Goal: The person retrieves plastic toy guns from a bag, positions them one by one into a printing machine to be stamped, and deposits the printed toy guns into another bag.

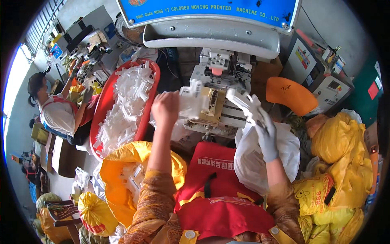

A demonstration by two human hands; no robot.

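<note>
My bare left hand [165, 106] is closed on a white plastic piece [193, 100], which is blurred and reaches toward the tan fixture [216, 106] of the pad printing machine [203, 75]. To the right of the fixture, my right hand [266, 134] wears a pale grey glove. Between its fingers is another white plastic piece [243, 104], long and tilted; whether it is one piece or two stacked I cannot tell. Above and behind the fixture hangs a pink printing pad [216, 71].
A red tub [94, 132] heaped with white pieces stands left. Nearer are an orange-yellow sack [111, 183] with white pieces inside and a white bag [266, 173]. Yellow sacks [341, 142] pile up at right, beside an orange chair back [290, 95]. Another person [59, 110] works far left.
</note>
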